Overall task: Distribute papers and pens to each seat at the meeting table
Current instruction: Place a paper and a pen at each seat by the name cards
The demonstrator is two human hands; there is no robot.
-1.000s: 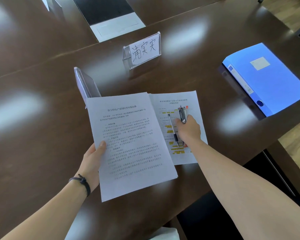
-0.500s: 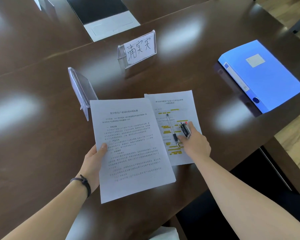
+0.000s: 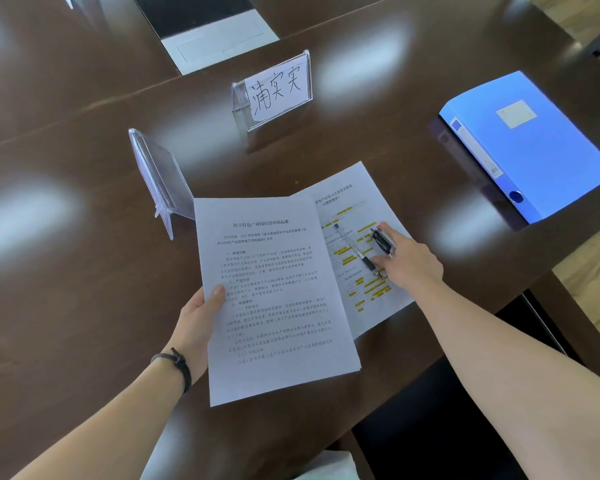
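Holding a white printed paper sheaf (image 3: 274,299) by its edge, the left hand (image 3: 198,323) pinches it thumb on top. At 3 o'clock, the right hand (image 3: 409,261) clasps spare dark pens (image 3: 382,241), a fingertip touching a clear ballpoint pen (image 3: 355,249) lying on the yellow-highlighted sheet (image 3: 371,289) on the dark brown table (image 3: 66,289). A handwritten acrylic nameplate (image 3: 272,90) stands at 12 o'clock.

Left hand (image 3: 196,320) gripping, thumb on top (dark band at wrist), right hand (image 3: 411,259) curled, forefinger extended

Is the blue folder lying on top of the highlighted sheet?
No. The blue folder lies on the bare table, apart from the highlighted sheet, which sits under the right hand.
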